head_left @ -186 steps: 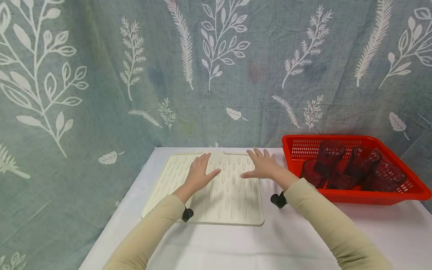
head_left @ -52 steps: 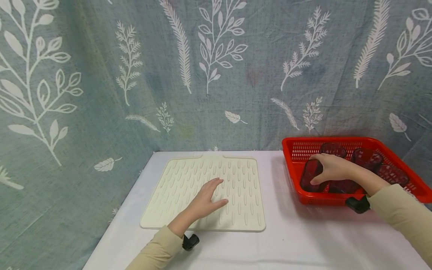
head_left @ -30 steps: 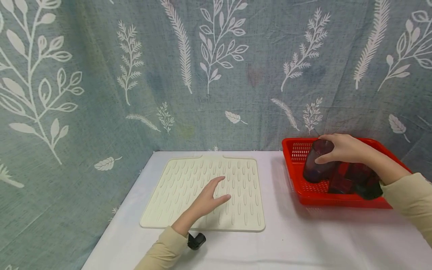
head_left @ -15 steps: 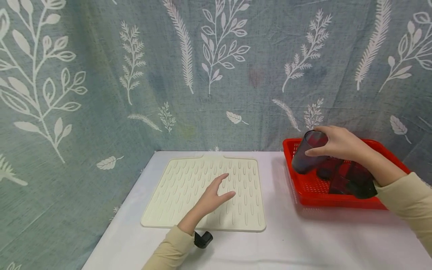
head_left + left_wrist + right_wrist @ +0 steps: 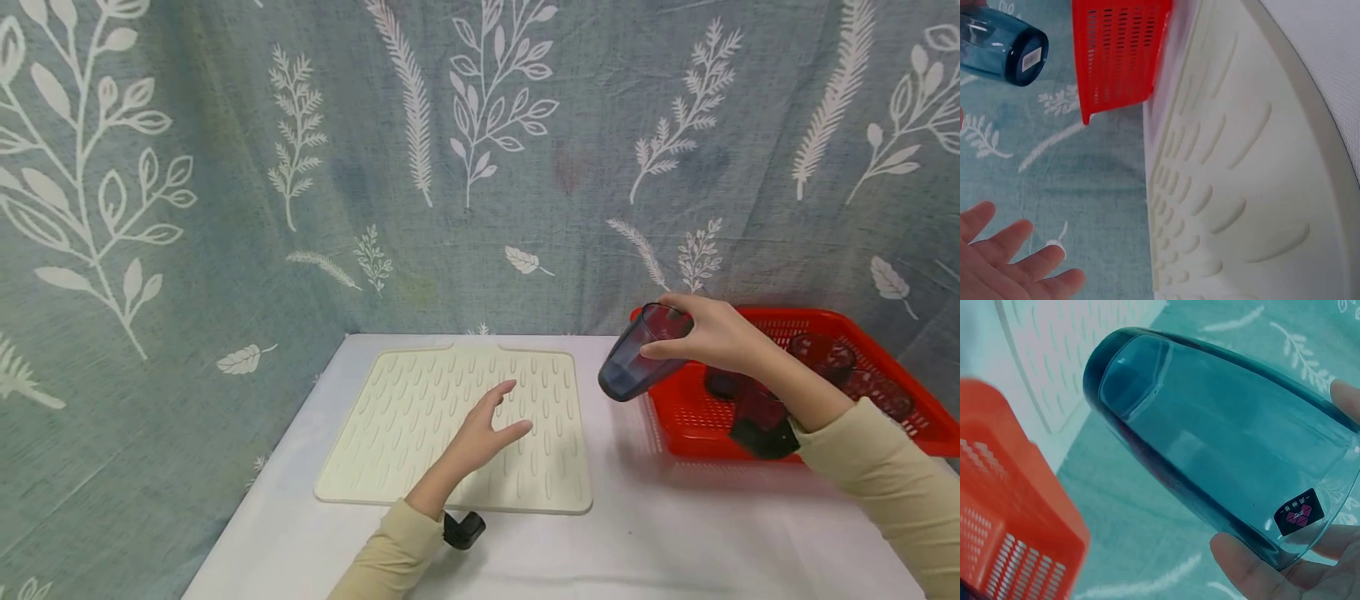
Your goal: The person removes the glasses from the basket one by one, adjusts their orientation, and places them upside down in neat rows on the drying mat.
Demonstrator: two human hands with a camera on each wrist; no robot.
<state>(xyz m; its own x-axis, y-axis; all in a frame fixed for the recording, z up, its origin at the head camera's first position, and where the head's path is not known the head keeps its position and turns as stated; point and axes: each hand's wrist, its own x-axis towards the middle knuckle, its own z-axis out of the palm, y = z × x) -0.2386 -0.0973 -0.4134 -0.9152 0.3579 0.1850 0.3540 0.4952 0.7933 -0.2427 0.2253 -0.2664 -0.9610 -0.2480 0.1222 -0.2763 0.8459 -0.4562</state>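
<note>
My right hand (image 5: 708, 337) grips a blue-tinted drinking glass (image 5: 637, 354) near its rim, in the air beside the red basket. The glass tilts, its thick base pointing down and left. In the right wrist view a small dark sticker shows near the rim of the glass (image 5: 1210, 437), with thumb and fingers on either side. A barcode label sits on the base of the glass (image 5: 1025, 57) in the left wrist view. My left hand (image 5: 480, 429) hovers over the cream drying mat (image 5: 420, 450), fingers spread and holding nothing.
The red perforated basket (image 5: 697, 442) stands at the right with several more tinted glasses (image 5: 821, 354) in it, partly behind my right arm. A white cloth covers the table (image 5: 570, 558). A patterned grey-green curtain (image 5: 465, 275) hangs right behind.
My right hand reached into the basket, took hold of a glass, lifted it and carried it left past the basket's edge. The left hand drifted slightly right over the mat.
</note>
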